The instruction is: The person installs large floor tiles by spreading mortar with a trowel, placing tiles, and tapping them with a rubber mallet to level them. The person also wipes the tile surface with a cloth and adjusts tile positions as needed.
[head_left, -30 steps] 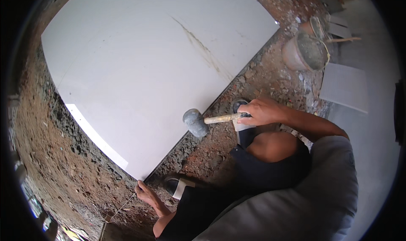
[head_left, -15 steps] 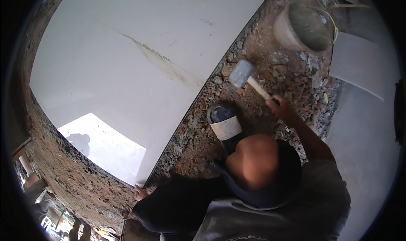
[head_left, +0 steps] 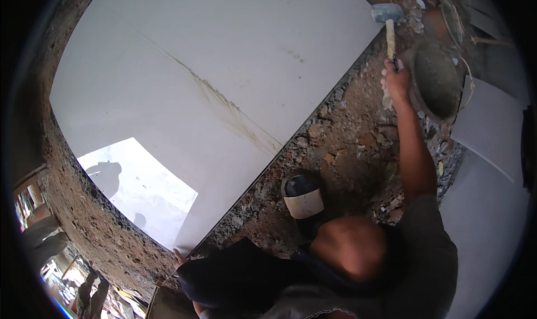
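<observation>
My right hand (head_left: 396, 79) is closed round the light wooden handle of a mallet (head_left: 387, 13), arm stretched far forward. The mallet's grey head is at the far right corner of the large glossy pale tiles (head_left: 235, 45); whether it touches the surface I cannot tell. A thin joint line with a brownish smear runs diagonally across the tiles. Down at their near corner, my left hand (head_left: 178, 259) lies with its fingers at the edge, fingers out and partly hidden by my dark-clothed leg.
Rubble and soil (head_left: 358, 134) run along the tiles' right edge, beneath my bent knee and shoe (head_left: 302, 196). A bucket (head_left: 439, 78) with grey residue stands at the right. Pale sheets (head_left: 489, 123) lie beyond it. A rough earthen border (head_left: 95, 229) curves along the left.
My right hand has carried the mallet forward and to the right, from above the rubble to the tiles' far corner. The view has shifted slightly. My left hand stays at the near corner.
</observation>
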The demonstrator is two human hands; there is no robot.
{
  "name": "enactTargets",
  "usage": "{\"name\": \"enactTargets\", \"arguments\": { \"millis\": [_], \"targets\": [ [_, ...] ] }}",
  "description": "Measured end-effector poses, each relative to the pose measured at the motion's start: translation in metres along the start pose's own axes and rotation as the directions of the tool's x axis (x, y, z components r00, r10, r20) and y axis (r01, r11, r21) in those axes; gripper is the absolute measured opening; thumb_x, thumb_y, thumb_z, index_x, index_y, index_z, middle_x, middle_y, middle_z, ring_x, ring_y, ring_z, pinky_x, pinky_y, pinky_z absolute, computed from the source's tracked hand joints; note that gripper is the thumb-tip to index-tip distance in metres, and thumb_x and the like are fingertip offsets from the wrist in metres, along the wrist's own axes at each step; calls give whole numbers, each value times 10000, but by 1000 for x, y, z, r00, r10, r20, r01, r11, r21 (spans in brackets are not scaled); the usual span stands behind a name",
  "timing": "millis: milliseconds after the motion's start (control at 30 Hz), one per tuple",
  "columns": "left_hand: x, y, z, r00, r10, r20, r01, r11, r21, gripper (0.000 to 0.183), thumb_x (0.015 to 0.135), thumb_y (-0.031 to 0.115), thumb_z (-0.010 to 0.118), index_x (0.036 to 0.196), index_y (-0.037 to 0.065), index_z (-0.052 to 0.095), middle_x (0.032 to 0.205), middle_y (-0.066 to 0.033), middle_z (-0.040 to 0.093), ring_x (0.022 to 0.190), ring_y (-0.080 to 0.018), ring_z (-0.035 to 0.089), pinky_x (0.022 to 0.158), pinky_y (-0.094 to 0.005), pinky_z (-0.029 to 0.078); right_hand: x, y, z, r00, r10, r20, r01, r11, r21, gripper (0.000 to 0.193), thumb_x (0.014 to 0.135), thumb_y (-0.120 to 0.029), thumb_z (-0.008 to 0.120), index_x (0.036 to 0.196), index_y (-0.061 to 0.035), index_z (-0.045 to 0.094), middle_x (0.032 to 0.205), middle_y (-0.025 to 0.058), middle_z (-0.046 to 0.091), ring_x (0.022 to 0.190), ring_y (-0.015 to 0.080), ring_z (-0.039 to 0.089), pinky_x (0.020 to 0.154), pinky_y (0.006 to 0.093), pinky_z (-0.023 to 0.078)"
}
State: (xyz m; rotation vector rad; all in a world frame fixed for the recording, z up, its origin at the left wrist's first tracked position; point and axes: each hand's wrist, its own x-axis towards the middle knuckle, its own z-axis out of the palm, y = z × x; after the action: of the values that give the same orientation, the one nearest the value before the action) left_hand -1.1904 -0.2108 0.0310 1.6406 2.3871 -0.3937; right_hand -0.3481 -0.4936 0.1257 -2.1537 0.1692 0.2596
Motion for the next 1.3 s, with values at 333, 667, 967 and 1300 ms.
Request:
{"name": "enactTargets", "arguments": {
  "millis": [333,667,967,1300],
  "targets": [
    [-13,27,-22,977,209,26,-205,972,-119,732,927,570,441,720,-107,627,586,-238,561,582,-359,539,616,-500,387,175,-23,33,990,-102,-93,60,923,-379,433,941,-227,555,1325,-52,457,733,70,593,521,173,591,443,312,477],
    [-5,14,-13,958,287,6,-285,953,-99,504,929,408,529,857,-86,602,611,-263,555,550,-411,525,575,-510,401,217,30,33,996,-24,-85,5,976,-216,511,938,-248,577,1382,-61,408,716,69,578,464,159,532,409,322,443],
    [27,6,13,988,40,146,-63,985,160,510,932,445,472,1152,-1,585,940,-262,659,826,-380,628,744,-468,494,209,14,28,991,-33,-133,-24,914,-405,557,933,-286,595,1380,-21,397,831,151,693,587,224,682,506,363,549],
    [13,-12,-4,971,-86,224,134,969,-208,627,858,574,567,1107,-1,576,817,-136,579,632,-234,529,520,-387,436,218,19,36,997,-59,-55,42,961,-273,321,934,-209,590,1119,50,547,746,113,650,573,198,637,475,339,514]
  ]
}}
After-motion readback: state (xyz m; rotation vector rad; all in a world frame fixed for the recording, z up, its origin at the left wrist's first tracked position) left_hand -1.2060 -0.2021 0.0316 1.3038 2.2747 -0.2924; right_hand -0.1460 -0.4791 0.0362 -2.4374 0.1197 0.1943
